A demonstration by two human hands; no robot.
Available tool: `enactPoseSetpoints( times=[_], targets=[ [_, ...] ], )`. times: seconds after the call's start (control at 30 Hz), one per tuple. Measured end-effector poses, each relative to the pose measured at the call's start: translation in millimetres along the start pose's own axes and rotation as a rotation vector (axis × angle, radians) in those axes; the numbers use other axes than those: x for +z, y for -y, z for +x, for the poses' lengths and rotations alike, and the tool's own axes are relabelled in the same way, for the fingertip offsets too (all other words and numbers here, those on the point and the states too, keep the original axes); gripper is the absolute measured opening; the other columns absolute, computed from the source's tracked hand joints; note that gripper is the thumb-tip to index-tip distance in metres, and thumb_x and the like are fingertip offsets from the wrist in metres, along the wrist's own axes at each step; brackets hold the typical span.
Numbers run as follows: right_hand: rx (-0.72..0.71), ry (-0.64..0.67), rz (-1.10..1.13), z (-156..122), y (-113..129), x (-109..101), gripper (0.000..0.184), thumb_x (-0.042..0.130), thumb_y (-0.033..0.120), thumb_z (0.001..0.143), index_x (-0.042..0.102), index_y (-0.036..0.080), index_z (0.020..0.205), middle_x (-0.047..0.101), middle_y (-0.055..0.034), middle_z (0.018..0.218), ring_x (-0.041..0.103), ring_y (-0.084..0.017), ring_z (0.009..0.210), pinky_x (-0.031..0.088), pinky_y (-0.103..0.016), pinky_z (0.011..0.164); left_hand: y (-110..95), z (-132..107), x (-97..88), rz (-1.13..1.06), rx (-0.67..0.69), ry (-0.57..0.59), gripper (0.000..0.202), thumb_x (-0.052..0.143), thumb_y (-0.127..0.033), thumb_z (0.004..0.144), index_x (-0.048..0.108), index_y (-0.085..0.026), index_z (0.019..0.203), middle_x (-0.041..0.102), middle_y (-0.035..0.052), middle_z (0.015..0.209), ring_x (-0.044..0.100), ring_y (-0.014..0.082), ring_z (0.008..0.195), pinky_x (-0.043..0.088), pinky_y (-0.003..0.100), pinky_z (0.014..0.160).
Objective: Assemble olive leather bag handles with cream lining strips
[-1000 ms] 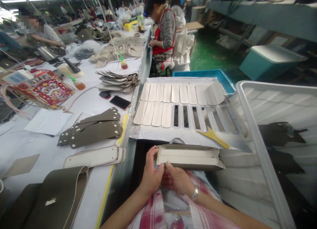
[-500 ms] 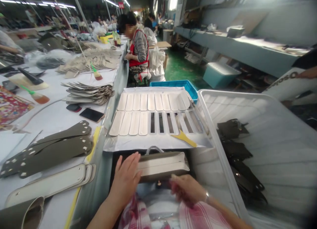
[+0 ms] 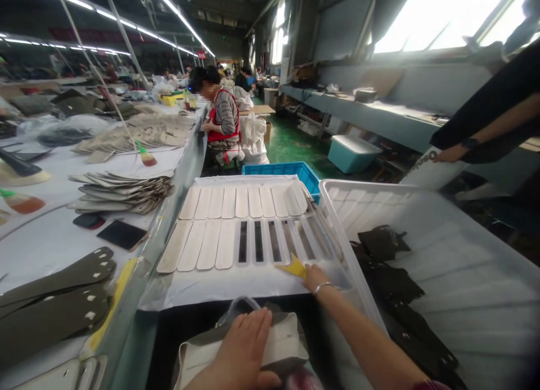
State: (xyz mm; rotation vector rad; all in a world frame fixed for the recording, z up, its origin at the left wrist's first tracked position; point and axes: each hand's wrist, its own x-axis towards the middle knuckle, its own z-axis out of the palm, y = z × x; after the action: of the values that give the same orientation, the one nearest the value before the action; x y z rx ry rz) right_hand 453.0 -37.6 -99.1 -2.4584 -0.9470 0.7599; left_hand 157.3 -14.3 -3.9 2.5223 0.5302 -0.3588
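Note:
My left hand (image 3: 248,345) lies flat, fingers extended, on the cream face of an olive-and-cream bag-like piece (image 3: 287,339) in front of me. A loop of clear material stands up behind this piece. Farther forward, my right hand (image 3: 317,278) has its fingers closed on the near end of a yellow scraper (image 3: 293,266) with a notched tip. The scraper rests on the white-covered board (image 3: 202,288). On that board, cream strips with rounded ends (image 3: 205,245) lie in two rows, and part of the near row shows open slots.
The left table holds olive leather panels (image 3: 59,311), a phone (image 3: 122,234), stacked strips (image 3: 122,192) and glue bottles (image 3: 145,153). To the right stands a large translucent bin (image 3: 464,249) with dark pieces inside. A co-worker (image 3: 223,117) sits ahead; another person's hand (image 3: 451,153) shows at right.
My right hand has moved from beside the bag-like piece forward to the board and closed on the yellow scraper. My left hand has come down onto the piece's cream face. The view has tilted up.

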Motion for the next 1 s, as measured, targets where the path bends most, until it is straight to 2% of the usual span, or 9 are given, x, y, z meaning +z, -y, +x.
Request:
enactPoseSetpoints(
  times=[0.2, 0.4, 0.47, 0.53, 0.63, 0.7, 0.8, 0.9, 1.0],
  targets=[
    [0.048, 0.122, -0.044, 39.8, -6.7, 5.5, 0.016, 0.057, 0.029, 0.085, 0.059, 0.013, 0.087, 0.060, -0.0045, 0.093, 0.057, -0.017, 0.088, 0.046, -0.038, 0.083, 1.4, 2.0, 4.0, -0.004, -0.011, -0.028, 0.095, 0.055, -0.066, 0.073, 0.022, -0.011, 0.142, 0.022, 0.0161, 0.146, 0.025, 0.0325, 0.133, 0.020, 0.050, 0.109],
    [-0.016, 0.165, -0.060, 41.8, -2.9, 11.4, 0.019, 0.058, 0.030, 0.085, 0.058, 0.012, 0.080, 0.059, -0.0042, 0.083, 0.056, -0.015, 0.078, 0.046, -0.032, 0.074, -0.4, 6.8, -14.3, -0.017, -0.006, 0.047, 0.102, 0.069, -0.058, 0.064, 0.023, -0.010, 0.142, 0.027, 0.0174, 0.144, 0.029, 0.0324, 0.131, 0.024, 0.047, 0.108],
    [-0.053, 0.158, -0.084, 31.6, 0.2, 11.6, 0.014, 0.058, 0.026, 0.083, 0.058, 0.012, 0.080, 0.058, -0.0041, 0.083, 0.055, -0.017, 0.081, 0.045, -0.032, 0.075, 6.5, 15.2, -26.1, -0.082, 0.057, 0.113, 0.108, 0.072, -0.058, 0.059, 0.020, -0.012, 0.143, 0.028, 0.0168, 0.144, 0.030, 0.0319, 0.130, 0.025, 0.045, 0.108],
    [-0.102, 0.147, -0.092, 14.8, 2.6, 6.5, 0.008, 0.057, 0.017, 0.080, 0.057, 0.011, 0.085, 0.058, -0.0056, 0.084, 0.055, -0.019, 0.083, 0.043, -0.033, 0.075, 15.9, 29.9, -38.5, -0.200, 0.139, 0.249, 0.112, 0.072, -0.059, 0.058, 0.015, -0.015, 0.144, 0.025, 0.0144, 0.146, 0.029, 0.0309, 0.131, 0.024, 0.042, 0.109],
    [-0.204, 0.147, -0.062, -21.3, 1.7, -12.8, 0.032, 0.051, 0.007, 0.074, 0.051, 0.010, 0.106, 0.060, -0.0096, 0.094, 0.054, -0.020, 0.088, 0.040, -0.031, 0.079, 27.8, 60.1, -49.4, -0.402, 0.262, 0.507, 0.106, 0.064, -0.064, 0.064, 0.011, -0.019, 0.145, 0.023, 0.0105, 0.147, 0.029, 0.0291, 0.131, 0.023, 0.038, 0.109],
    [-0.298, 0.196, -0.017, -48.7, -2.7, -30.2, 0.048, 0.055, 0.014, 0.074, 0.043, 0.013, 0.121, 0.058, -0.0089, 0.106, 0.054, -0.020, 0.093, 0.039, -0.030, 0.083, 31.7, 80.0, -46.6, -0.523, 0.329, 0.586, 0.093, 0.054, -0.066, 0.073, 0.015, -0.021, 0.144, 0.026, 0.0087, 0.146, 0.031, 0.0274, 0.131, 0.022, 0.038, 0.109],
    [-0.451, 0.395, 0.129, -84.0, -10.6, -52.6, 0.057, 0.059, 0.041, 0.076, 0.042, 0.015, 0.125, 0.056, -0.0098, 0.114, 0.053, -0.024, 0.099, 0.041, -0.032, 0.084, 34.5, 99.0, -29.9, -0.703, 0.347, 0.602, 0.073, 0.040, -0.066, 0.082, 0.028, -0.023, 0.141, 0.034, 0.0049, 0.143, 0.033, 0.0249, 0.129, 0.021, 0.036, 0.109],
    [-0.495, 0.549, 0.187, -104.6, -11.2, -59.7, 0.047, 0.040, 0.052, 0.086, 0.053, 0.014, 0.111, 0.060, -0.0083, 0.100, 0.056, -0.021, 0.086, 0.042, -0.029, 0.073, 38.9, 103.5, -12.4, -0.958, 0.239, 0.671, 0.066, 0.047, -0.062, 0.081, 0.038, -0.026, 0.136, 0.043, 0.0016, 0.136, 0.040, 0.0247, 0.124, 0.025, 0.037, 0.107],
    [-0.438, 0.440, -0.097, -111.4, -0.5, -52.3, 0.050, 0.023, 0.048, 0.093, 0.059, 0.016, 0.078, 0.060, -0.0058, 0.072, 0.053, -0.017, 0.065, 0.035, -0.028, 0.060, 43.7, 103.2, -3.5, -1.222, 0.098, 0.791, 0.070, 0.066, -0.051, 0.072, 0.042, -0.027, 0.133, 0.055, 0.0019, 0.122, 0.051, 0.0241, 0.112, 0.035, 0.037, 0.099]
  ],
)
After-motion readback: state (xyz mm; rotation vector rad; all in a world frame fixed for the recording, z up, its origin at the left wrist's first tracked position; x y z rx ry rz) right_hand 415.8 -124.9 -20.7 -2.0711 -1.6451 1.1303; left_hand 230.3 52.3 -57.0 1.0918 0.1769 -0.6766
